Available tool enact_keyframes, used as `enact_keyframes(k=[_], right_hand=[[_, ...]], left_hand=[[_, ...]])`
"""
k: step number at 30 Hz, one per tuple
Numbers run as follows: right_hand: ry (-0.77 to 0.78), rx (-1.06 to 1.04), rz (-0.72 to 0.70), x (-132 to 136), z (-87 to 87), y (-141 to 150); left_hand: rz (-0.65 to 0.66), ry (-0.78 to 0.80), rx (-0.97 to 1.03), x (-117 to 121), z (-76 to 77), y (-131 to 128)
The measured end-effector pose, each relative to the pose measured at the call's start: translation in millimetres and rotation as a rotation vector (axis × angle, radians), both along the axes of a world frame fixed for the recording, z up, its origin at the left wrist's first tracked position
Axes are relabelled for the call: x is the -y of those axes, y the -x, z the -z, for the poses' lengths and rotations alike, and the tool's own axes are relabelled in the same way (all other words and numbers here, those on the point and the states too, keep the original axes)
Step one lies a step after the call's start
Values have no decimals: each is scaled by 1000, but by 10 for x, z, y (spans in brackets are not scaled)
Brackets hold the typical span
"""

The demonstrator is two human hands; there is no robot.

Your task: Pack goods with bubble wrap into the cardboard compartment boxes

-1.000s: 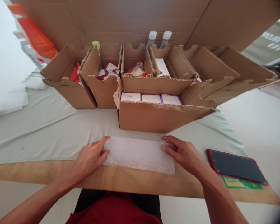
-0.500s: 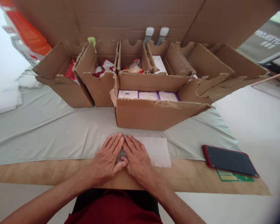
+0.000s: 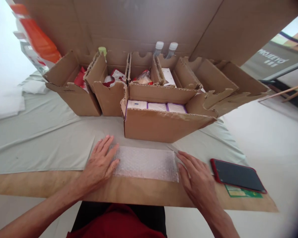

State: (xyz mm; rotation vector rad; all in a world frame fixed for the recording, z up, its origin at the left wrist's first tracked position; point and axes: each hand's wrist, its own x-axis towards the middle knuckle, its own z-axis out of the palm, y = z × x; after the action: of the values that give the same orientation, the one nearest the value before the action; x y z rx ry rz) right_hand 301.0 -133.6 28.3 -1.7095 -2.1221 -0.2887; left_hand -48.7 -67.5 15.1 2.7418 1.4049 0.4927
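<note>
A clear sheet of bubble wrap (image 3: 146, 163) lies flat across the front edge of the cloth and the bare wooden strip. On its left end rests my left hand (image 3: 100, 162), open, with the fingers stretched out and the thumb apart. My right hand (image 3: 196, 177) is at the other end of the sheet, its fingertips at or on the short edge. Its fingers are extended and look open; part of the thumb side is hard to make out. Just behind the sheet stands a low cardboard box (image 3: 161, 125) with white, purple-edged packs (image 3: 157, 106) inside.
A row of cardboard bins (image 3: 76, 99) holding packets stands behind, before a tall cardboard panel (image 3: 139, 26). Two white-capped bottles (image 3: 172, 48) and an orange bottle (image 3: 41, 39) rise at the back. A red-cased phone (image 3: 238, 175) lies on a green card (image 3: 243, 192) at right.
My hands have parted from the middle, the left sliding left and the right moving right, exposing the bubble wrap between them. The view has shifted slightly.
</note>
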Motion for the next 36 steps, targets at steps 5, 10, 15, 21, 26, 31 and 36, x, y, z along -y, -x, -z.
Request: enact_keyframes(k=[5, 10, 15, 21, 26, 31, 36], right_hand=[[132, -38, -25, -404, 80, 105], [205, -157, -45, -240, -55, 85], [606, -613, -172, 176, -168, 558], [718, -623, -318, 192, 13, 1375], [808, -770, -333, 77, -23, 1394], [970, -1112, -223, 25, -114, 1331], [1105, -1337, -105, 0, -119, 1355]], left_hand=[[-114, 71, 51, -164, 46, -13], [-95, 171, 265, -93, -136, 83], [-151, 253, 249, -349, -610, 419], [-103, 1, 176, -962, -650, 203], [117, 127, 326, -362, -495, 314], [247, 303, 374, 686, -412, 443], [8, 180, 445, 950, -182, 237]])
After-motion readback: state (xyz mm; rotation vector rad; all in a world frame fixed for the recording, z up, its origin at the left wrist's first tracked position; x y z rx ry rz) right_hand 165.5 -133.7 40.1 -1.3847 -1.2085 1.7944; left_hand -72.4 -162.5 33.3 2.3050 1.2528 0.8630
